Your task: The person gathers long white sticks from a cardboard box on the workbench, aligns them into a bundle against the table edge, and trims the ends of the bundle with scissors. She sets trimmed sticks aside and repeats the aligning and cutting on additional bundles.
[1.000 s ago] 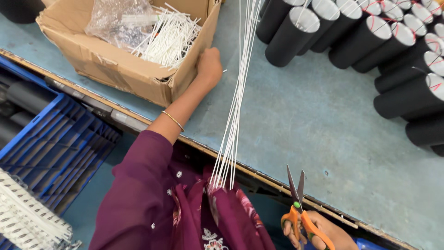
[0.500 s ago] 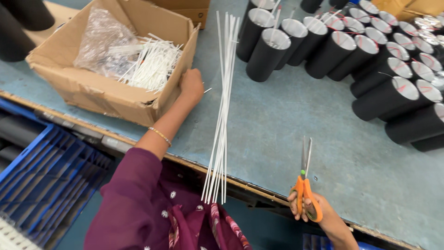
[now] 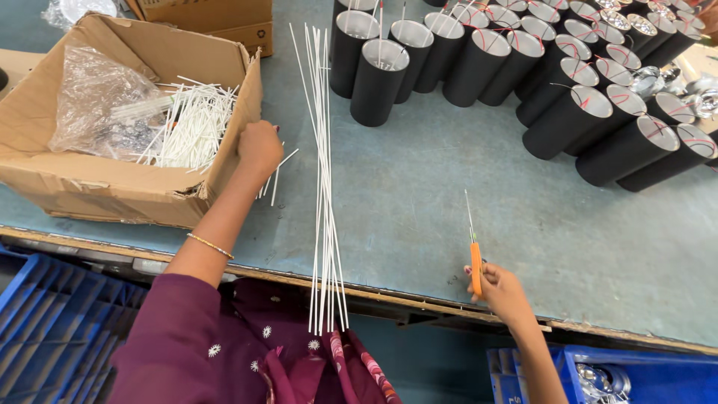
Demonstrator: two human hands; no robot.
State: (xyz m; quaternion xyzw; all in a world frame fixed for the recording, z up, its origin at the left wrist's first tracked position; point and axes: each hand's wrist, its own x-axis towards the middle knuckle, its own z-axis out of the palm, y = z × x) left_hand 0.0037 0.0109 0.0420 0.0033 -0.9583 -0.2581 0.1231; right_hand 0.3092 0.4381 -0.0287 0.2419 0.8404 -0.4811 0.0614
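Left hand (image 3: pixel 259 148) clenched on a few short white sticks (image 3: pixel 275 173), against the open brown cardboard box (image 3: pixel 120 191) at 9 o'clock. Right hand (image 3: pixel 502 290) grips orange-handled scissors (image 3: pixel 474 254), blades up. Between the hands: one bundle of long white rods (image 3: pixel 324 187), overhanging the desk (image 3: pixel 419 217) edge; a nudge could tip them off. Black cylinders (image 3: pixel 378 82) at 1 o'clock, over twenty.

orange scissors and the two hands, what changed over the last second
The right hand brought the orange-handled scissors up from below the table edge onto the grey tabletop, still gripping them. The left hand stayed at the brown cardboard box. The long white rods lie as before.
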